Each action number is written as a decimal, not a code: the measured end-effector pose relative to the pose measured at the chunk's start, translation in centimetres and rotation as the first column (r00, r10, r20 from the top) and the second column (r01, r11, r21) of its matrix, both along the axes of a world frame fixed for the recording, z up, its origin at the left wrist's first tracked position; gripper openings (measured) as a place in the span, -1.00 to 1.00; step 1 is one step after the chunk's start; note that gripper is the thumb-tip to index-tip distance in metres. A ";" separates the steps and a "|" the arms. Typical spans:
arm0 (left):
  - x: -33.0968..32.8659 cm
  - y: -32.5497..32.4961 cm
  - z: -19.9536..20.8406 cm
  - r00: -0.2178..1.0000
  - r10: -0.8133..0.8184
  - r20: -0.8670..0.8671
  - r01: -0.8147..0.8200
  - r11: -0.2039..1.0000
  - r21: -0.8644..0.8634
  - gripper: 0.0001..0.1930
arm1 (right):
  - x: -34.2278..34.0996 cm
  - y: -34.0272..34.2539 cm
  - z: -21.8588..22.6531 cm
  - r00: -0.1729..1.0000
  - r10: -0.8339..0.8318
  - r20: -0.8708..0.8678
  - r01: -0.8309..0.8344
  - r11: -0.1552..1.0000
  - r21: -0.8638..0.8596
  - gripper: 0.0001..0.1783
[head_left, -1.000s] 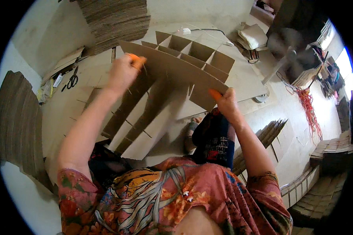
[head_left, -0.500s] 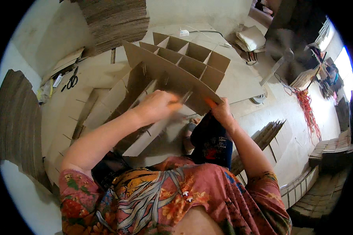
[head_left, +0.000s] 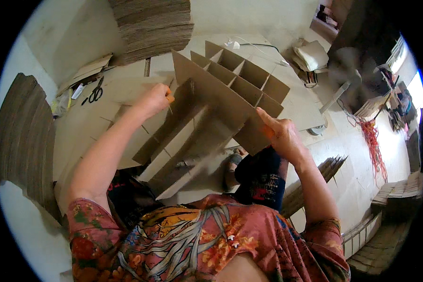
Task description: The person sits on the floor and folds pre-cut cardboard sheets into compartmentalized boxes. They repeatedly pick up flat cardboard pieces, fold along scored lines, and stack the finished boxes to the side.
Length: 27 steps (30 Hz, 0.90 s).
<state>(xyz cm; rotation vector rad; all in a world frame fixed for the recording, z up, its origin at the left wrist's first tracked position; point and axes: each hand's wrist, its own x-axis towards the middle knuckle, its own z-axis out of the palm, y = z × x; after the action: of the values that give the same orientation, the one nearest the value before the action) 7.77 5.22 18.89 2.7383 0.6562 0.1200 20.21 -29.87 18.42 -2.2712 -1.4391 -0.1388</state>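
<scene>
A grid-shaped cardboard divider (head_left: pixel 216 101) of brown interlocking strips is tilted over my lap, its small square cells at the far right side. My right hand (head_left: pixel 286 136) grips its right edge, thumb and fingers pinching the board. At the divider's far left end, my left hand (head_left: pixel 152 101) is closed, with its fingertips at the edge of a cardboard strip; just how it holds the strip is partly hidden. Orange covers show on fingers of both hands. Long strips of the divider slant down toward my lap, blurred by motion.
A pale work table (head_left: pixel 75 141) lies beneath, with black scissors (head_left: pixel 96 91) at its far left. Tall cardboard stacks (head_left: pixel 23 145) stand at left and back (head_left: pixel 152 28). At right are a fan (head_left: pixel 355 70), red strings (head_left: pixel 372 145) and bundled slotted strips (head_left: pixel 315 183).
My left hand has moved left and away from me, from the middle of the divider to its far left end. The divider has shifted right, and my right hand's grip has turned slightly.
</scene>
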 end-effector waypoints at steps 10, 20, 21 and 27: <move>-2.6 7.8 -1.6 0.993 0.025 0.118 0.036 0.873 -0.486 -0.81 | 2.8 2.1 -2.8 0.985 -0.054 0.161 0.050 0.998 0.031 -0.38; -2.8 14.8 -15.0 0.988 0.105 -0.110 -0.096 0.991 0.089 -0.48 | 5.6 3.8 -3.9 0.977 -0.135 0.164 0.148 0.987 -0.070 -0.43; -1.8 14.7 -15.2 0.991 0.097 -0.096 -0.091 0.994 0.061 -0.52 | 6.4 3.5 -4.5 0.977 -0.128 0.173 0.139 0.989 -0.054 -0.41; -0.6 14.9 -14.0 0.966 0.209 0.150 -0.103 0.848 -0.520 -0.68 | 6.1 4.4 -4.0 0.983 -0.127 0.133 0.129 0.992 -0.010 -0.40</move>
<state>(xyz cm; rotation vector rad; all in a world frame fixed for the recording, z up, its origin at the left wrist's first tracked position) 7.14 20.09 4.92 2.1279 0.7316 0.2240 26.27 -25.49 14.39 -2.4096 -1.3626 -0.3227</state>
